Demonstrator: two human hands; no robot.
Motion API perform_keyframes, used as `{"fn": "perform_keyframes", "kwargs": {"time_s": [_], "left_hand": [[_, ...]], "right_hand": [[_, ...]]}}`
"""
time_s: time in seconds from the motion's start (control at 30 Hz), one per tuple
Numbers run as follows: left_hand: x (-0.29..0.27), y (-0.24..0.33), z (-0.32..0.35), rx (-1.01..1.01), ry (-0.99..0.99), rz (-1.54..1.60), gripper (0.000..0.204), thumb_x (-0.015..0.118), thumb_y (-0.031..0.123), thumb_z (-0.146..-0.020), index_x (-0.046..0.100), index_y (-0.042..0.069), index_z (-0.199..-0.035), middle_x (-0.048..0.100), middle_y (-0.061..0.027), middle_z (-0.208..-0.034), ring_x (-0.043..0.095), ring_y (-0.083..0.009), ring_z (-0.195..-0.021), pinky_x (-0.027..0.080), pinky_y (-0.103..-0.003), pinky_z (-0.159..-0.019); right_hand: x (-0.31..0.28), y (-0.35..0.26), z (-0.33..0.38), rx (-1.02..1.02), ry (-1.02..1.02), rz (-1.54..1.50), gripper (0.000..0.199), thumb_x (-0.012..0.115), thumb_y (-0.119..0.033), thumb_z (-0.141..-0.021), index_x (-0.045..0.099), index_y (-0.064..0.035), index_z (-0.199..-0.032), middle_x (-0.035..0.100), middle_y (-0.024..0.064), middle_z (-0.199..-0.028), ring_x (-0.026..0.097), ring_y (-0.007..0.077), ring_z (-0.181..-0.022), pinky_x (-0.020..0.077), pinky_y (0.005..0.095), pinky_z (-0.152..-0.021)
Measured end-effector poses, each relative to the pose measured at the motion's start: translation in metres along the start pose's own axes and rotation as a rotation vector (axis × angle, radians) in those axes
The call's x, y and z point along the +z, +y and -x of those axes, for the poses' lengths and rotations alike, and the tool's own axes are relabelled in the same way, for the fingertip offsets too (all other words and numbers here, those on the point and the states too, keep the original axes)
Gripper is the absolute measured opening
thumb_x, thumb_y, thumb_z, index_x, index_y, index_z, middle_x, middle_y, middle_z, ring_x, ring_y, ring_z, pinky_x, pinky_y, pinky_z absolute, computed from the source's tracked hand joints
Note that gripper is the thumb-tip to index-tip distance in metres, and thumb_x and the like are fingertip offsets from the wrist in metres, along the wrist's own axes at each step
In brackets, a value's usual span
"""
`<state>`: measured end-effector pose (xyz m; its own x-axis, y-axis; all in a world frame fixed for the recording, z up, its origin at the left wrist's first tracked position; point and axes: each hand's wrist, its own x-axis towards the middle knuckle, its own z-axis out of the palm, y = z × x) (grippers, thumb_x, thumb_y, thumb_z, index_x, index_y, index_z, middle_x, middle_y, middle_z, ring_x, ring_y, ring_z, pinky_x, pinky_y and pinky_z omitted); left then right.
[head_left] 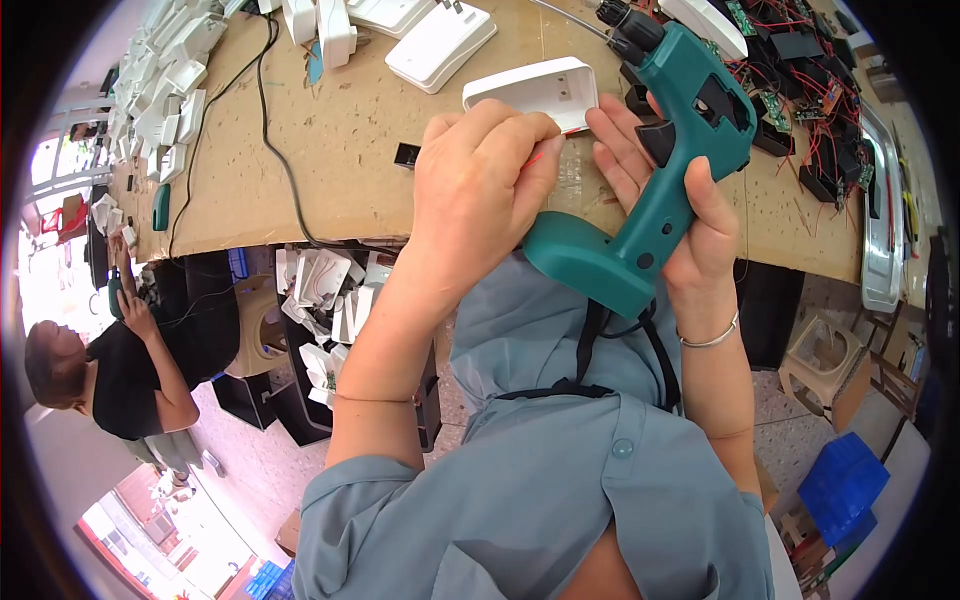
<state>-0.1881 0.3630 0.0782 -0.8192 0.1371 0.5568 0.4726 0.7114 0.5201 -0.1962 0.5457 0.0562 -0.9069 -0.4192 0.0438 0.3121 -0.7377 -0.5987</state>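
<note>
My right hand holds a dark green power screwdriver, its handle between thumb and palm. Its long thin bit points to the far left, and the other fingertips stretch past the black trigger toward an open white plastic housing. Over the table's near edge, my left hand is closed in a pinch, with a thin red wire showing at its fingertips. That wire's red end reaches the near rim of the housing. What else lies under the left fingers is hidden.
White housings lie at the back, more piled far left. Circuit boards with red wires crowd the right, beside a metal tray. A black cable crosses the table. A person works at left.
</note>
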Motion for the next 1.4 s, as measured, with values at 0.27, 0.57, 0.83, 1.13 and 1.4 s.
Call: {"fn": "perform_keyframes", "kwargs": {"time_s": [0.27, 0.57, 0.83, 1.13, 1.4], "left_hand": [[0.005, -0.003, -0.003, 0.106, 0.067, -0.219, 0.011, 0.066, 0.009, -0.067, 0.059, 0.009, -0.076, 0.049, -0.0011, -0.070, 0.048, -0.0181, -0.061, 0.029, -0.032, -0.066], [0.010, -0.012, -0.013, 0.111, 0.097, -0.297, 0.005, 0.064, 0.010, -0.065, 0.063, 0.005, -0.068, 0.056, -0.0063, -0.096, 0.052, -0.0227, -0.085, 0.030, -0.036, -0.077], [0.004, -0.006, -0.027, 0.036, -0.052, -0.267, 0.007, 0.062, 0.008, -0.070, 0.062, 0.002, -0.073, 0.057, -0.0101, -0.095, 0.054, -0.0246, -0.087, 0.038, -0.036, -0.078], [0.006, 0.000, -0.035, 0.057, -0.064, -0.282, 0.005, 0.061, 0.004, -0.067, 0.059, 0.000, -0.069, 0.056, -0.0127, -0.090, 0.053, -0.0302, -0.082, 0.039, -0.039, -0.073], [0.003, -0.009, -0.038, -0.289, -0.181, 0.149, 0.006, 0.062, 0.004, -0.071, 0.061, -0.001, -0.073, 0.055, -0.0141, -0.097, 0.055, -0.0277, -0.087, 0.043, -0.032, -0.075]], "right_hand": [[0.014, -0.038, 0.049, -0.202, 0.185, 0.417, 0.069, 0.062, -0.024, -0.081, 0.025, 0.0015, -0.133, 0.037, 0.0253, -0.129, 0.059, 0.0281, -0.094, 0.0524, 0.0299, -0.067], [0.033, -0.038, 0.122, -0.229, 0.445, 0.931, 0.073, 0.075, -0.024, -0.069, 0.038, 0.0075, -0.123, 0.053, 0.0228, -0.111, 0.056, 0.0161, -0.064, 0.0456, 0.0220, -0.056], [0.037, -0.028, 0.128, -0.020, 0.441, 1.022, 0.064, 0.071, -0.010, -0.069, 0.040, 0.0071, -0.122, 0.054, 0.0215, -0.111, 0.057, 0.0168, -0.069, 0.0470, 0.0281, -0.066], [0.043, -0.024, 0.117, 0.081, 0.472, 1.013, 0.060, 0.069, -0.006, -0.069, 0.042, 0.0061, -0.121, 0.055, 0.0203, -0.111, 0.057, 0.0165, -0.070, 0.0469, 0.0296, -0.069], [0.028, -0.027, 0.128, -0.119, 0.321, 1.106, 0.061, 0.071, -0.011, -0.070, 0.041, 0.0071, -0.120, 0.054, 0.0208, -0.110, 0.057, 0.0161, -0.068, 0.0463, 0.0269, -0.064]]}}
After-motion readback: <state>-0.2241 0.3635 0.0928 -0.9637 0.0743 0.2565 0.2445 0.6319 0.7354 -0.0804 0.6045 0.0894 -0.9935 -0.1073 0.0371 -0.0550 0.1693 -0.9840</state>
